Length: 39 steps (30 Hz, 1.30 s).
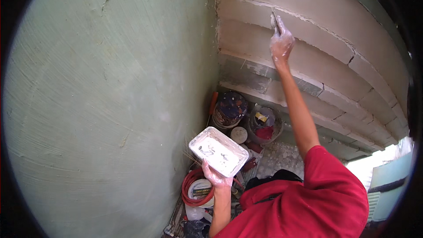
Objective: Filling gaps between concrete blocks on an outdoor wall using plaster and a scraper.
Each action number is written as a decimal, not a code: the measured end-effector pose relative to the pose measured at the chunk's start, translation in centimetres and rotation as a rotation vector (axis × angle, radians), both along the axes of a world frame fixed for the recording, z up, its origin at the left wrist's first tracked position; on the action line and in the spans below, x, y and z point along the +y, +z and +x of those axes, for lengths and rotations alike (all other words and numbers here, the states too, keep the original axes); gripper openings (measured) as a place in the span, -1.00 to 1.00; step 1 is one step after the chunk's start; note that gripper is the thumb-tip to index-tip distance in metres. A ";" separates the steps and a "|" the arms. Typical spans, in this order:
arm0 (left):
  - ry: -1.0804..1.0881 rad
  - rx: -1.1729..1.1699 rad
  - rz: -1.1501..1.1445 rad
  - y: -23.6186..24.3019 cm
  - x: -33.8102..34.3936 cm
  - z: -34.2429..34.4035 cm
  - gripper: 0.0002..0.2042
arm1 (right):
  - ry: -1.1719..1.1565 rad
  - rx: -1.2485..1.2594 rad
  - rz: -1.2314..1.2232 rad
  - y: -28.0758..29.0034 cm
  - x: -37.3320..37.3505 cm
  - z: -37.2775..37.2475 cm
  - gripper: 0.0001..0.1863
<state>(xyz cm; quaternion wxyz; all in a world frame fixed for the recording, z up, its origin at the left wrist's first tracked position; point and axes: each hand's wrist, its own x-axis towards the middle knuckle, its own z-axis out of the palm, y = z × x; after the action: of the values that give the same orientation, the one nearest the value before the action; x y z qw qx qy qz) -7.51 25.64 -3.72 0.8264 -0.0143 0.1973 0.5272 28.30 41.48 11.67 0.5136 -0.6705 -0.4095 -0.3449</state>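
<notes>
My left hand point(216, 177) is closed on the near edge of a white rectangular tray point(241, 167). White paste with a few dark marks covers the inside of the tray. High up on the right, my outstretched right hand point(282, 42), smeared with white, grips a small putty knife point(275, 21). The tip of the knife is at a rough white seam point(304, 16) along one step of a curved, stepped pinkish surface point(260, 13). My fingers hide most of the knife's handle.
A plastered green wall point(110, 83) fills the left. Below stand a paint-stained bucket point(231, 105) and a clear bucket point(278, 130) with a red item inside. A coiled red hose point(188, 194) surrounds a white tub point(200, 189). Bare grey-green patches point(240, 70) show on a lower step.
</notes>
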 end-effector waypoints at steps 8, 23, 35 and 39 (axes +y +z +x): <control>-0.015 -0.008 0.014 -0.1 0.0 -0.3 -0.38 | -0.133 0.075 0.196 -0.9 9.1 -4.9 -0.50; -0.009 0.125 0.089 1.7 0.2 0.2 -0.39 | 0.216 0.112 -0.275 -2.3 14.2 -5.1 -0.57; -0.116 0.080 0.170 2.2 -0.6 0.2 -0.38 | 1.250 1.531 0.409 -4.3 -2.1 -3.4 -0.70; -0.165 0.054 0.225 2.9 -0.8 0.0 -0.37 | 1.266 1.521 0.676 -7.0 -13.8 -1.2 -0.74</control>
<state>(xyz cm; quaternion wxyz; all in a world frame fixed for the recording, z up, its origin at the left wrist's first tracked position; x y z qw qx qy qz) -7.55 24.86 -0.83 0.8578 0.1090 0.1598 0.4763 27.15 27.71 4.70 0.8834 -0.1951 -0.1369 0.4034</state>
